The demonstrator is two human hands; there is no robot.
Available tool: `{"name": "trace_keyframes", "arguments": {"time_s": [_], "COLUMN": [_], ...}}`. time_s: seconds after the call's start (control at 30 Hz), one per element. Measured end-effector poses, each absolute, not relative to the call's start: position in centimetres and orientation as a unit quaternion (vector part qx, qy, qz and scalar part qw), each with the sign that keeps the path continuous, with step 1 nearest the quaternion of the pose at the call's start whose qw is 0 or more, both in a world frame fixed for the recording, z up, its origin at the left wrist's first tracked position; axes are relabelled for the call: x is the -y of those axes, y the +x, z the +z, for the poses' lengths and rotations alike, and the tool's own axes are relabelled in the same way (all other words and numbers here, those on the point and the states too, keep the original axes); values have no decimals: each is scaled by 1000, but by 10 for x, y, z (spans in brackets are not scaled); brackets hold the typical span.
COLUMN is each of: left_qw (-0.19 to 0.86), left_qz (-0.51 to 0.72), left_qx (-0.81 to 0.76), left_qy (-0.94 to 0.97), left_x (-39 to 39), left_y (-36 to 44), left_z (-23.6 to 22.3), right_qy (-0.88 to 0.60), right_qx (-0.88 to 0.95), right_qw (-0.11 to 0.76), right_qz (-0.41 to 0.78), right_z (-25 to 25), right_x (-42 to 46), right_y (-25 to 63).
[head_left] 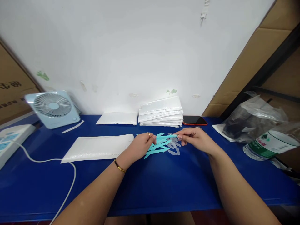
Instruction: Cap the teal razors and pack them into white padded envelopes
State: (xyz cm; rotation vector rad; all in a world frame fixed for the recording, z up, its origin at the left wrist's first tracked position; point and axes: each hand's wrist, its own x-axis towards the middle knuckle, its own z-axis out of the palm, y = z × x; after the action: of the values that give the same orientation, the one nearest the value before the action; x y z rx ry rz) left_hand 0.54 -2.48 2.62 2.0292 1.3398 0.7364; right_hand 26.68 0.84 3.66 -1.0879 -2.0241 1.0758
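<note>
The left hand (142,145) and right hand (195,139) grasp 1 teal strip (165,136) between them, each pinching an end with thumb and finger. Held at 2 points, it probably stays level and steady. It lies just over the near-middle of the table (164,193), above a loose pile of teal strips (156,148), which seems set there for short reaches. Clear pieces (173,147) lie at the pile's right edge.

The strips are slim, flat and matte, likely plastic; the clear pieces are narrow and see-through. To the left, a white envelope (98,147) lies flat, its glossy film slightly wrinkled and puffed, as if padded. Far off by the wall, a stack of envelopes (160,112) leans unevenly, perhaps put there to spare elbow room, with 1 flat packet (118,118) on its left and a smooth, dark-screened phone (195,120) on its right.
</note>
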Motion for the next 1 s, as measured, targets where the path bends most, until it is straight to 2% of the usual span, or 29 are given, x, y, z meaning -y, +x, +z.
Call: {"name": "trace_keyframes", "arguments": {"time_s": [0.13, 0.3, 0.5, 1.0], "left_qw": [280, 278, 273, 261], "left_qz": [312, 322, 323, 323], "left_qx": [-526, -525, -522, -514], "left_qy": [740, 737, 740, 750], "left_x": [19, 17, 19, 18], "left_y": [-4, -5, -3, -3], "left_z": [29, 30, 29, 27], "right_qy": [-442, -413, -425, -392], "right_qx": [705, 642, 566, 582], "right_qw": [370, 456, 459, 461], "right_qz": [412, 458, 536, 543], "right_z": [36, 32, 29, 29], "right_x": [-13, -17, -18, -13], "right_y": [272, 266, 256, 249]}}
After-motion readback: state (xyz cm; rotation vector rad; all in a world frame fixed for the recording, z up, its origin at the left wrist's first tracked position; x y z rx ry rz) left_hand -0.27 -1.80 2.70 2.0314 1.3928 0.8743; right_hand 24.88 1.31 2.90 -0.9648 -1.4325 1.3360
